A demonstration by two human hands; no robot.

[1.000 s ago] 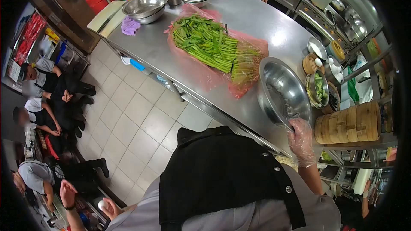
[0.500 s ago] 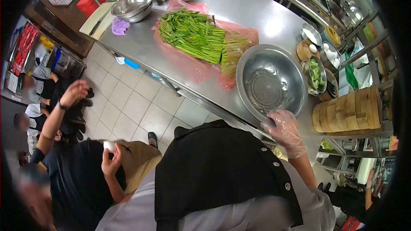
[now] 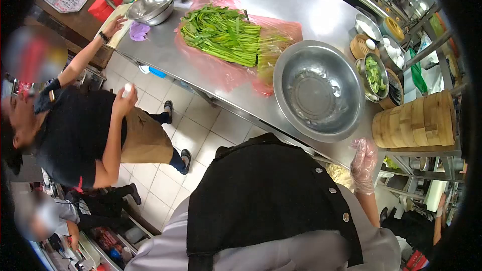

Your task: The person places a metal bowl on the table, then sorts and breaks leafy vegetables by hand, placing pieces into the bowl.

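Observation:
My right hand [image 3: 363, 164], in a clear plastic glove, hangs by the table edge below the large steel bowl [image 3: 287, 113]. It is apart from the rim, holding nothing I can see, with its fingers loosely extended. Bright reflections show inside the bowl, and I cannot tell if there is water in it. Left of the bowl, a big bunch of long-stemmed leafy greens [image 3: 221, 35] lies on a pink plastic bag [image 3: 221, 79]. My left hand is out of sight.
At left a co-worker holds a white egg [image 3: 127, 89] and reaches an arm over the cutting board [image 3: 119, 35]. Bamboo steamers [image 3: 414, 122], a bowl of cut greens [image 3: 373, 74] and a bowl of eggs [image 3: 394, 54] stand at right. Steel bowls [image 3: 150, 7] sit at the far left.
My right hand has let go of the large bowl's rim and moved right, off it. The co-worker with the egg has moved closer to the table and stretched an arm toward the cutting board.

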